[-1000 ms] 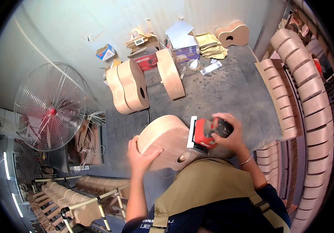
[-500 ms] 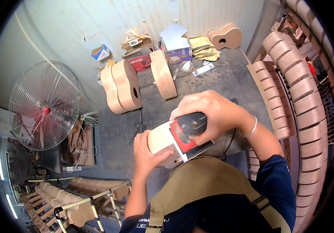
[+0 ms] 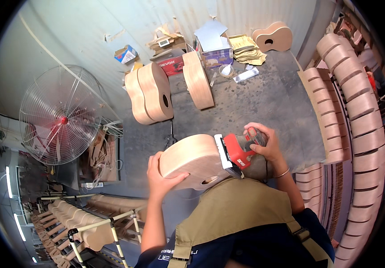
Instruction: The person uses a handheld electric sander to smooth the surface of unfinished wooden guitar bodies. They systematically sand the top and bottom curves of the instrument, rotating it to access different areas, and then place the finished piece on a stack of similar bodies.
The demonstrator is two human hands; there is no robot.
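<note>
An unfinished wooden guitar body (image 3: 188, 156) stands on its side at the bench's front edge, near my apron, its round soundhole low on the face toward me. My left hand (image 3: 163, 176) clasps its left end, thumb across the face and fingers over the far side. With its grip in my right hand (image 3: 267, 142), a red and black power sander (image 3: 239, 151) lies tilted, its pale-edged flat pad against the right part of the guitar's side. The fingers wrap round the sander's dark handle. A black cord hangs below it.
More guitar bodies (image 3: 150, 94) stand on the dark bench (image 3: 264, 98), with boxes (image 3: 215, 56) and yellow sandpaper sheets (image 3: 248, 50) along the wall. A large fan (image 3: 64, 120) is at left; racks of bodies (image 3: 78, 223) flank me, with stacked bodies (image 3: 364, 138) at right.
The sander has moved right and turned from the top of the guitar's side to its right part. More of the guitar's face shows. My left hand keeps its hold.
</note>
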